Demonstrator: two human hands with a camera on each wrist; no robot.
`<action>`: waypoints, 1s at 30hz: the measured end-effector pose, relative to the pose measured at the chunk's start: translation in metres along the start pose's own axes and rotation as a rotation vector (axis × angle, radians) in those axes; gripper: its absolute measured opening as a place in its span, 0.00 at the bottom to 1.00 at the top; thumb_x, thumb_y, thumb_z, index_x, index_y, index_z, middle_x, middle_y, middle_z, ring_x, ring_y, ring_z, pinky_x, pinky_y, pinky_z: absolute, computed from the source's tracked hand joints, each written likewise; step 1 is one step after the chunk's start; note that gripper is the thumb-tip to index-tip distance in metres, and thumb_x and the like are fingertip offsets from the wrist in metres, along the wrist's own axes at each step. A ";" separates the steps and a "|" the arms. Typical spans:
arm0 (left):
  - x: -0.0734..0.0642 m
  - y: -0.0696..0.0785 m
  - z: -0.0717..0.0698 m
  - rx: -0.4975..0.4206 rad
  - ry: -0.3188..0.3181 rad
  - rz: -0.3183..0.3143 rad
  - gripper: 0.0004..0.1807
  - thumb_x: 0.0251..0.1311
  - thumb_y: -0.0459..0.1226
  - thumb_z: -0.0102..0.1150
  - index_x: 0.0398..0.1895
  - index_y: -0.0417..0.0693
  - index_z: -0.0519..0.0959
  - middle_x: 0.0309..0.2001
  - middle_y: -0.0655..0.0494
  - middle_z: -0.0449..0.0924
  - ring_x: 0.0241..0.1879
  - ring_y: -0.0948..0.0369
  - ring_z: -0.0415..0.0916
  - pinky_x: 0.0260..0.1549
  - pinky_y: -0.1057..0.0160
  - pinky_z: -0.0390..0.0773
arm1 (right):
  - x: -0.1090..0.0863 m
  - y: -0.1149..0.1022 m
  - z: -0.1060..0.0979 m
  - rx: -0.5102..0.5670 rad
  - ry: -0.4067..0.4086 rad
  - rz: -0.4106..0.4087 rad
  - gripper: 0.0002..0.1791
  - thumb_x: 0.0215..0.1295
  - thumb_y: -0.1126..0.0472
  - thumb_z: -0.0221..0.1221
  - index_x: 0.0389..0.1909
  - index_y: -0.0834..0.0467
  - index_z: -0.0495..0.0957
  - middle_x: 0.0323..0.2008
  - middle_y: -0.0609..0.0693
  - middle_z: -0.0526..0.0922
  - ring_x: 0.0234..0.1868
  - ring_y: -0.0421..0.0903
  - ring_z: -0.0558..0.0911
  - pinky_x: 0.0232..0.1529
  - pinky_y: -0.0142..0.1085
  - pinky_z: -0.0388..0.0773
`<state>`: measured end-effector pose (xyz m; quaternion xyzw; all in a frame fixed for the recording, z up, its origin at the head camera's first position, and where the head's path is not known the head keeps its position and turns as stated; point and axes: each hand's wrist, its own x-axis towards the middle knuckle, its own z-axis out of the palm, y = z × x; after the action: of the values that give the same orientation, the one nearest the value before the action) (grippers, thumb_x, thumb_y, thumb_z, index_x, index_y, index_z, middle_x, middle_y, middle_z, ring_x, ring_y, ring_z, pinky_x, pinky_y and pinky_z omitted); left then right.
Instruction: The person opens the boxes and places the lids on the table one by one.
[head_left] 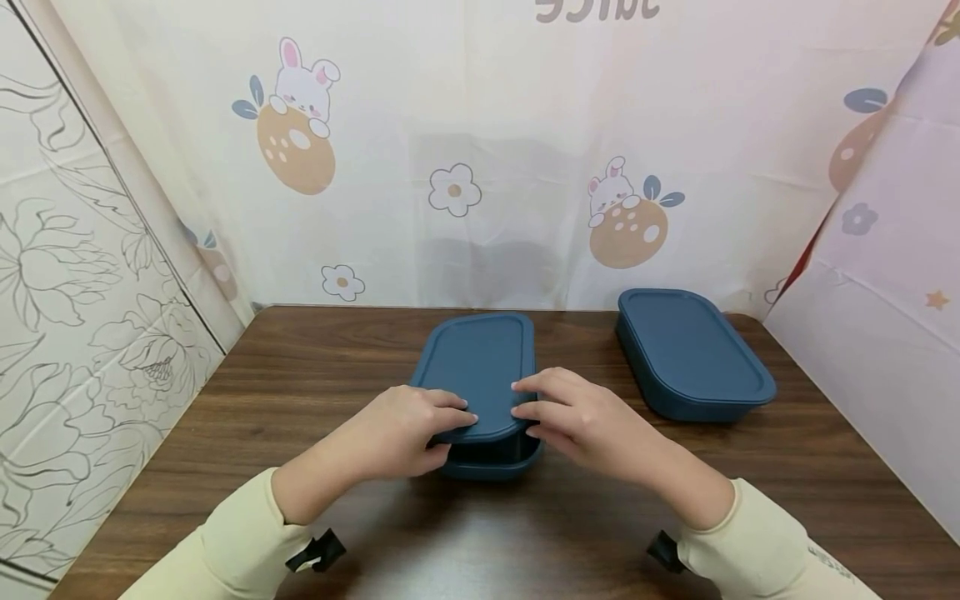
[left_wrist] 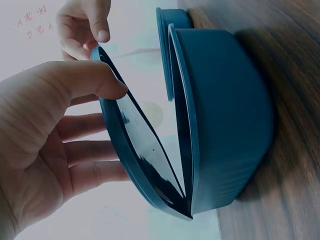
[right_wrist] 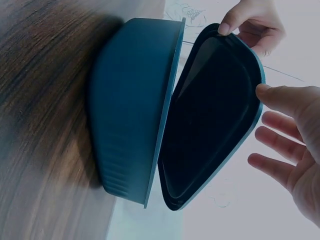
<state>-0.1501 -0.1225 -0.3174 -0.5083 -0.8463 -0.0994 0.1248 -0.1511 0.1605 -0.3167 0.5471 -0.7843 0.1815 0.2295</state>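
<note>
A dark blue lid (head_left: pixel 480 358) leans over an open box (head_left: pixel 487 472) of the same blue, which stands on the table. The lid's near end is raised and its far end meets the box rim, leaving a wedge-shaped gap. My left hand (head_left: pixel 408 425) pinches the near left corner, thumb under the edge and fingers on top. At the near right edge, my right hand (head_left: pixel 588 421) holds the lid, its fingertips over the top and its thumb (right_wrist: pixel 272 97) at the rim. The right wrist view shows the lid's dark, recessed underside (right_wrist: pixel 215 105).
Another blue box with its lid on (head_left: pixel 693 350) stands at the back right of the brown wooden table (head_left: pixel 315 358). Behind the table hangs a printed curtain (head_left: pixel 510 100). A panel with flower line drawings (head_left: pixel 82 275) borders the left side.
</note>
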 end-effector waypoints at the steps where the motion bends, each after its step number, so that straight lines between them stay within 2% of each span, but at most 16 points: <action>1: -0.001 -0.001 0.000 -0.009 0.009 0.000 0.20 0.51 0.33 0.66 0.50 0.46 0.84 0.49 0.49 0.83 0.40 0.59 0.84 0.36 0.63 0.83 | 0.000 0.000 0.000 0.003 0.003 0.005 0.16 0.56 0.65 0.70 0.47 0.58 0.83 0.53 0.55 0.79 0.54 0.49 0.77 0.48 0.37 0.80; 8: -0.007 -0.007 -0.003 -0.073 0.061 -0.003 0.20 0.50 0.31 0.67 0.49 0.46 0.84 0.50 0.50 0.83 0.38 0.60 0.84 0.33 0.67 0.82 | -0.002 0.000 -0.003 0.001 0.047 0.038 0.16 0.67 0.55 0.61 0.52 0.57 0.81 0.53 0.56 0.79 0.53 0.50 0.77 0.44 0.36 0.81; 12: -0.011 -0.010 -0.006 -0.112 0.093 -0.014 0.19 0.50 0.30 0.67 0.49 0.45 0.84 0.49 0.50 0.83 0.38 0.60 0.84 0.33 0.69 0.81 | -0.004 0.001 -0.004 -0.002 0.073 0.058 0.18 0.69 0.51 0.57 0.52 0.57 0.81 0.53 0.56 0.79 0.54 0.51 0.77 0.44 0.37 0.81; 17: -0.016 -0.015 -0.008 -0.155 0.118 -0.035 0.19 0.50 0.30 0.66 0.48 0.46 0.84 0.50 0.52 0.83 0.45 0.61 0.83 0.36 0.69 0.81 | -0.008 0.003 -0.005 -0.009 0.082 0.097 0.18 0.69 0.51 0.57 0.53 0.56 0.81 0.54 0.54 0.79 0.54 0.50 0.77 0.44 0.37 0.81; 20: -0.020 -0.017 -0.007 -0.189 0.143 -0.037 0.19 0.50 0.29 0.66 0.48 0.46 0.84 0.50 0.52 0.83 0.46 0.60 0.82 0.32 0.71 0.78 | -0.011 0.005 -0.005 -0.015 0.081 0.120 0.18 0.68 0.51 0.59 0.53 0.55 0.81 0.54 0.53 0.79 0.54 0.50 0.77 0.44 0.36 0.80; 22: -0.023 -0.018 -0.006 -0.222 0.163 -0.039 0.19 0.50 0.28 0.66 0.48 0.46 0.83 0.50 0.52 0.83 0.44 0.60 0.82 0.26 0.73 0.74 | -0.014 0.006 -0.004 -0.015 0.081 0.134 0.18 0.68 0.51 0.59 0.53 0.55 0.81 0.54 0.53 0.79 0.55 0.50 0.77 0.45 0.36 0.80; 26: -0.028 -0.020 -0.004 -0.274 0.195 -0.055 0.20 0.49 0.27 0.66 0.48 0.46 0.83 0.50 0.51 0.82 0.43 0.59 0.82 0.19 0.75 0.67 | -0.021 0.009 -0.001 -0.016 0.088 0.160 0.20 0.70 0.47 0.56 0.53 0.56 0.81 0.54 0.53 0.79 0.54 0.50 0.77 0.47 0.38 0.79; 30: -0.033 -0.021 -0.003 -0.287 0.219 -0.079 0.20 0.49 0.27 0.66 0.48 0.46 0.83 0.50 0.52 0.82 0.45 0.58 0.82 0.21 0.75 0.68 | -0.029 0.010 0.002 -0.012 0.087 0.203 0.23 0.71 0.43 0.52 0.53 0.55 0.81 0.54 0.53 0.79 0.54 0.49 0.77 0.49 0.37 0.77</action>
<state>-0.1538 -0.1606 -0.3253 -0.4732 -0.8241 -0.2789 0.1383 -0.1525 0.1857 -0.3350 0.4553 -0.8259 0.2227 0.2472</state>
